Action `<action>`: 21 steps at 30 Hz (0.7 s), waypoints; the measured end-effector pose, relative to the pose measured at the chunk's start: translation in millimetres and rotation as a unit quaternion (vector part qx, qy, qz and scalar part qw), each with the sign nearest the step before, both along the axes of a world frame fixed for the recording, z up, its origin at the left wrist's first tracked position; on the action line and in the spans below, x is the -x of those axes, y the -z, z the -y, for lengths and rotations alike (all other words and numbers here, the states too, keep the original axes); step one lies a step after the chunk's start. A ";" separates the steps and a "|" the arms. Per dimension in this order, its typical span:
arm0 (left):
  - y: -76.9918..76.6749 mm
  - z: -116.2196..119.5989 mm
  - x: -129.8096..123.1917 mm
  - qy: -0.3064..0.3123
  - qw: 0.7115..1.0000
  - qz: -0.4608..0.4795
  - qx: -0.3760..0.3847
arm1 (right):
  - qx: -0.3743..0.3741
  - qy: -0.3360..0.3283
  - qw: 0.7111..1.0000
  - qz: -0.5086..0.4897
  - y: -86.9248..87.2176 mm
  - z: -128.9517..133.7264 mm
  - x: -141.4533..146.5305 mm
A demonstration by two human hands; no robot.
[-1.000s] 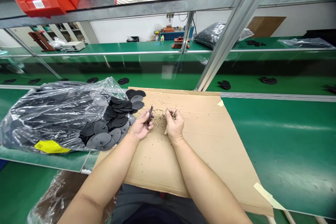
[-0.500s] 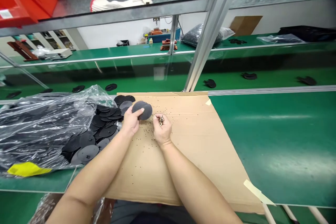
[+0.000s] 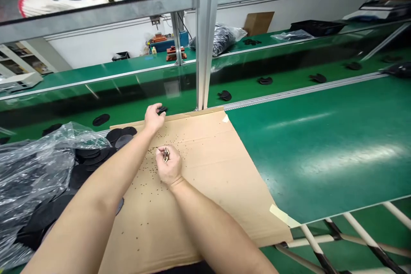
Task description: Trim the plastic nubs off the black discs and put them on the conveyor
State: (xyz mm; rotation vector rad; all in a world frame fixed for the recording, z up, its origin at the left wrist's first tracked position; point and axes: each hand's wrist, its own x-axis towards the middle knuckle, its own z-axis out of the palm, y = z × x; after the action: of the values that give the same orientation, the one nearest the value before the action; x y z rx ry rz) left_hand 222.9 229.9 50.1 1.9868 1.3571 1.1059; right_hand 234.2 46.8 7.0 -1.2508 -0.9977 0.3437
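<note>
My left hand (image 3: pixel 154 118) reaches over the far edge of the cardboard sheet (image 3: pixel 212 171), its fingers and thumb around thin black discs (image 3: pixel 162 109) at the green belt. Those discs are mostly hidden by the fingers. Low over the cardboard, my right hand (image 3: pixel 170 165) is closed on a small shiny metal tool (image 3: pixel 166 154), whose exact kind I cannot make out. Tiny dark bits (image 3: pixel 152 167) lie scattered on the cardboard around that hand. To the left, a pile of black discs (image 3: pixel 93 156) spills from a clear plastic bag (image 3: pixel 38 167), partly behind my left forearm.
Small stacks of black discs (image 3: pixel 265 81) are spaced along the green belt (image 3: pixel 237 81). An upright metal post (image 3: pixel 205 43) stands just beyond the cardboard. A white glove (image 3: pixel 64 2) lies on the shelf above. Green worktop (image 3: pixel 321 137) extends to the right.
My left hand has carried the discs from above the cardboard forward to the belt. My right hand keeps the metal tool. The whole view has swung to the right.
</note>
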 end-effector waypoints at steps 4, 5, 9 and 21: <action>7.0 57.3 6.6 0.036 0.972 0.191 0.130 | 0.007 -0.005 1.000 -0.013 0.2 0.2 -2.1; 6.6 71.8 12.8 0.046 0.958 0.231 0.164 | 0.006 -0.014 1.000 -0.015 -0.1 1.2 -2.1; 8.1 123.3 45.8 0.034 0.870 0.412 0.271 | -0.010 -0.076 0.997 -0.023 -2.8 6.7 0.1; 49.2 166.2 74.7 0.160 0.885 0.389 0.199 | 0.024 -0.107 0.994 -0.030 -5.3 8.5 -3.8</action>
State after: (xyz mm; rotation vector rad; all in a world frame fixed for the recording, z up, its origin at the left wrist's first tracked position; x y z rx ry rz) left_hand 148.3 63.7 0.8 1.1899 0.7111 1.1581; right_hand 238.0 38.3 12.3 -1.1726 -1.0788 0.5716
